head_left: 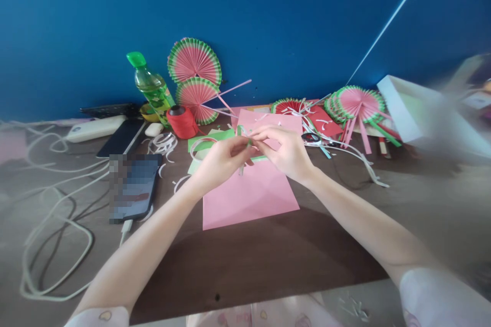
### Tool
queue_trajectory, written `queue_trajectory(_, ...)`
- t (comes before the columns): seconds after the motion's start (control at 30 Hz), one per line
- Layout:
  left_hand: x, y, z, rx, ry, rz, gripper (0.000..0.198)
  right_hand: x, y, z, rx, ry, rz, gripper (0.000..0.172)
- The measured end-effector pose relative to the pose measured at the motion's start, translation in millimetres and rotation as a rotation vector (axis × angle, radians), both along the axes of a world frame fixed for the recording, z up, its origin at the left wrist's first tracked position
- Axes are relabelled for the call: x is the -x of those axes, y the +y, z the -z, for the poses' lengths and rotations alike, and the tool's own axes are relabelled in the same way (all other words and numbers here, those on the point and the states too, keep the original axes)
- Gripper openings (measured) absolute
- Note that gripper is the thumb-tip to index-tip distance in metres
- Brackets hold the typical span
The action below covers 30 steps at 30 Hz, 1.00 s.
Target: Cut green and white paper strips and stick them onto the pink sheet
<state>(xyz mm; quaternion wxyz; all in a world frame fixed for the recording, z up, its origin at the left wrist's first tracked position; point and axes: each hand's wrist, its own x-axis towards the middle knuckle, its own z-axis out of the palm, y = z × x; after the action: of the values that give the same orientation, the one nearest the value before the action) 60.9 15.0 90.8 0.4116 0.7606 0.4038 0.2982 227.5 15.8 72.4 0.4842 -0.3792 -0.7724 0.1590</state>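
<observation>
So both hands meet over the pink paper sheet (249, 194) in the middle of the bench (268, 255). Left hand (220, 161) and right hand (287, 150) each have their fingers pinched on a thin green paper strip (248, 139), held just above the sheet. It's mostly hidden, so I can't tell which way its long axis runs. Red ribbon spool (182, 121), green bottle (151, 86) and 2 paper fans (195, 74) sit behind, phone (134, 186) off left.

A small folded piece of green paper (248, 141) sits pinched between the fingers of the left hand (220, 163) and right hand (286, 152), held just above a pink sheet (249, 194), at 12 o'clock from that sheet's middle.
</observation>
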Motion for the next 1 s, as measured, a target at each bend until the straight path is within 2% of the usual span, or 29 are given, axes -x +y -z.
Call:
queue_trajectory(0.2, -1.2, -1.9, 5.4, -0.124, 0.101, -0.104, 0.020, 1.1, -1.7, -0.8, -0.003, -0.022, 0.005, 0.009)
queue_trajectory(0.43, -2.0, -2.9, 6.6, -0.149, 0.090, -0.108, 0.022, 0.8, -3.0, -4.0, -0.026, -0.020, -0.002, 0.009)
queue_trajectory(0.63, -1.3, -3.2, 4.8, -0.145, 0.084, -0.105, 0.024, -1.4, -3.9, -6.6, 0.023, 0.006, -0.025, 0.011)
queue_trajectory(0.77, -0.1, -1.4, 3.3, -0.093, 0.054, -0.085, 0.023, -4.2, -3.3, -10.8, 0.110, 0.085, -0.044, 0.012)
queue_trajectory(0.87, 1.9, 1.3, 2.3, 0.012, -0.019, -0.054, 0.022, -11.1, 1.3, -15.0, 0.145, 0.170, 0.033, 0.009)
queue_trajectory(1.0, 7.2, 5.6, 1.3, 0.130, -0.084, -0.023, 0.020, -32.2, 17.5, -18.2, 0.129, 0.261, 0.234, 0.006)
